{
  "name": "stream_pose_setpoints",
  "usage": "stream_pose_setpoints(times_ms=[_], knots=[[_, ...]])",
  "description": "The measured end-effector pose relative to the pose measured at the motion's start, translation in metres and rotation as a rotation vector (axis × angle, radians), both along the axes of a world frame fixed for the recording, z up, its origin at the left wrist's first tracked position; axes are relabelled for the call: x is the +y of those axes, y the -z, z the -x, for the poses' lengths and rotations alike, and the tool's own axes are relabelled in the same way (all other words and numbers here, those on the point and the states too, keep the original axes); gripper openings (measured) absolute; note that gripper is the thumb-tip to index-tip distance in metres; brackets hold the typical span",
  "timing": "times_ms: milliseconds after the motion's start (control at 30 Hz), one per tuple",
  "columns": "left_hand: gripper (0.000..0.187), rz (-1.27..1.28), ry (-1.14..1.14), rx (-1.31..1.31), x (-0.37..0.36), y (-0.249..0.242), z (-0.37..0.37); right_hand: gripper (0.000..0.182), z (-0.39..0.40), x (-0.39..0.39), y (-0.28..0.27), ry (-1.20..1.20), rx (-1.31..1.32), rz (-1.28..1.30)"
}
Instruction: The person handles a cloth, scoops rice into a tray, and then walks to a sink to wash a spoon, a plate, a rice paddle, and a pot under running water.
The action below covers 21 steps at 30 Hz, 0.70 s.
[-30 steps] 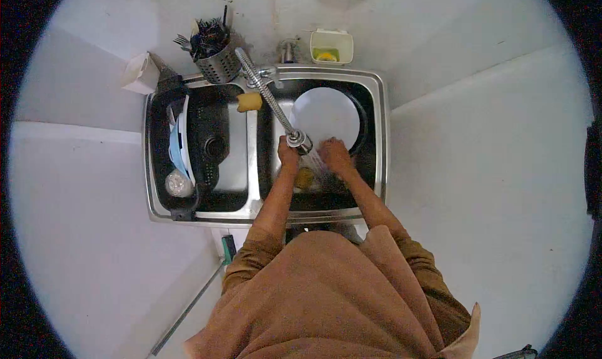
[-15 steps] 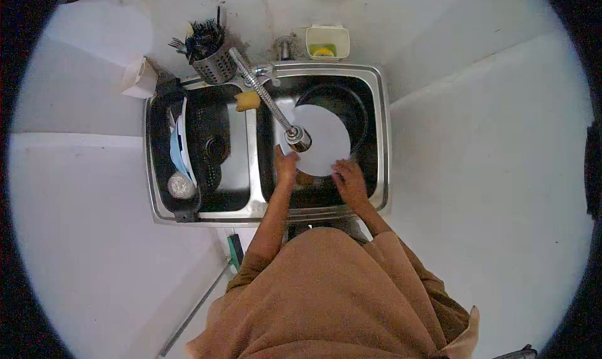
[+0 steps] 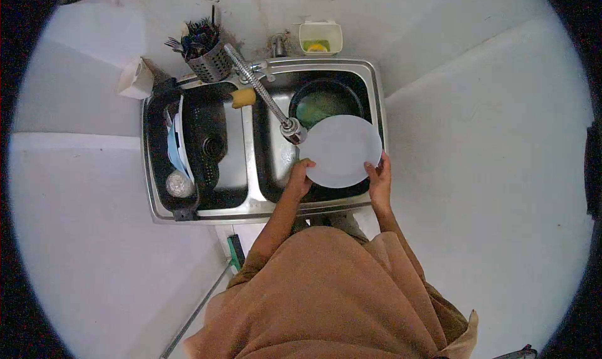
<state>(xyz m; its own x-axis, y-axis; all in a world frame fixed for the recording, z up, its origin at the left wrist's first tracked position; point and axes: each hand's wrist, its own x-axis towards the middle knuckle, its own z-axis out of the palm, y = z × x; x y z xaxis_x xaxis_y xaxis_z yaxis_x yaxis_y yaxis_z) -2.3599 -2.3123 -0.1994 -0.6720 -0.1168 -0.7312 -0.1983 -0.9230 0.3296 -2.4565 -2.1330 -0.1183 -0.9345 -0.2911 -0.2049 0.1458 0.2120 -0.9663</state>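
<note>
A white plate [image 3: 342,149] is held over the right sink basin [image 3: 271,164] by both my hands. My left hand [image 3: 301,177] grips its lower left rim, thumb on top. At the lower right rim, my right hand [image 3: 379,176] is closed on the plate, its fingers partly hidden behind the edge. The faucet head [image 3: 293,131] hangs at the plate's upper left. Beyond the plate, a dark round pan [image 3: 316,108] with greenish, murky contents sits in the basin, its near part covered by the plate.
In the left basin [image 3: 235,171] a black rack [image 3: 188,216] holds plates [image 3: 180,142] and a clear glass [image 3: 180,184]. A yellow sponge [image 3: 243,97] lies on the divider. Behind stand a cutlery holder [image 3: 211,64] and a white tub [image 3: 320,38]. A green-headed broom [image 3: 236,251] leans below.
Both hands have moved the plate right and slightly toward me, out from under the faucet head. More of the dark pan and its greenish contents now shows.
</note>
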Motion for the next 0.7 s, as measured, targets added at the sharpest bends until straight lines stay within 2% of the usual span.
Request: stream_pose_setpoints(times_ms=[67, 133, 200, 233, 267, 300, 333, 367, 400, 467, 533, 567, 633, 667, 700], knots=[[0.040, -0.052, -0.038, 0.040, 0.001, -0.001, -0.006, 0.036, -0.006, 0.003, -0.005, -0.016, -0.006, -0.094], [0.038, 0.502, 0.044, 0.128, 0.001, -0.003, -0.027, 0.028, -0.012, 0.007, -0.008, -0.030, -0.082, -0.240], [0.035, 0.601, 0.054, 0.055, -0.008, -0.024, -0.038, 0.027, -0.020, 0.010, 0.005, 0.060, -0.276, -0.055], [0.033, 0.422, 0.018, -0.060, -0.017, -0.037, -0.039, 0.029, -0.024, 0.012, 0.017, 0.103, -0.373, 0.040], [0.031, 0.243, -0.017, -0.173, -0.026, -0.048, -0.041, 0.028, -0.027, 0.014, 0.033, 0.007, -0.316, -0.011], [0.028, 0.222, -0.029, -0.107, -0.034, -0.032, -0.049, 0.028, -0.029, 0.014, 0.052, -0.091, -0.257, -0.061], [0.030, 0.318, 0.012, -0.159, -0.039, -0.052, -0.054, 0.028, -0.032, 0.014, 0.075, -0.188, -0.199, -0.109], [0.032, 0.414, 0.054, -0.211, -0.044, -0.091, -0.056, 0.026, -0.034, 0.016, 0.104, -0.451, 0.071, -0.521], [0.034, 0.510, 0.097, -0.260, -0.050, -0.113, -0.061, 0.025, -0.038, 0.008, 0.122, -0.571, 0.187, -0.584], [0.040, 0.650, 0.065, -0.298, -0.061, -0.104, -0.075, 0.024, -0.045, -0.021, 0.147, -0.811, 0.421, -0.702], [0.042, 0.810, 0.005, -0.372, -0.067, -0.122, -0.082, 0.027, -0.051, -0.058, 0.129, -0.938, 0.349, -0.693], [0.046, 0.835, 0.082, -0.398, -0.071, -0.146, -0.085, 0.029, -0.052, -0.064, 0.130, -0.974, 0.399, -0.667], [0.048, 0.935, 0.092, -0.386, -0.080, -0.143, -0.100, 0.032, -0.058, -0.073, 0.144, -1.015, 0.587, -0.589], [0.049, 0.987, 0.091, -0.387, -0.084, -0.141, -0.107, 0.035, -0.062, -0.076, 0.172, -1.023, 0.724, -0.529], [0.048, 0.995, 0.109, -0.439, -0.088, -0.137, -0.112, 0.036, -0.070, -0.073, 0.305, -0.850, 0.927, -0.504]])
